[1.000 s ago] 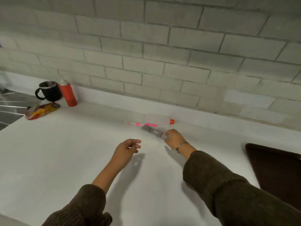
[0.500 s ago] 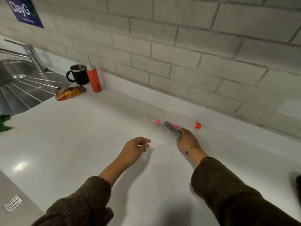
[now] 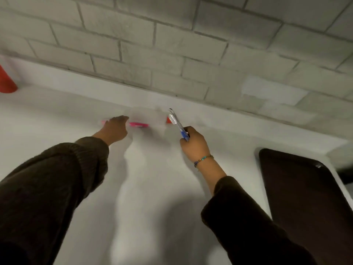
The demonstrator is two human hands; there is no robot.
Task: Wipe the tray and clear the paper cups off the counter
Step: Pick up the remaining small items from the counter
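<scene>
Got the right hand (image 3: 194, 145) curled tight round a blue-grip pen (image 3: 178, 125), clear barrel poking up toward the brick wall. Got the left hand (image 3: 114, 129) laid over a pink pen (image 3: 138, 124) at the back of the white surface (image 3: 152, 188), just beside a clear bottle (image 3: 147, 117) lying on its side. Can't tell if it's gripping or only touching, way too blurry. Heading outward: spotting the dark brown tray (image 3: 305, 197) off to the right, lying lengthwise away from the body, well apart from the left hand and much nearer the right. Not seeing any paper cups anywhere. Guessing the wiping isn't started, and probably best to ditch the pen first, then go for the tray right-handed.
</scene>
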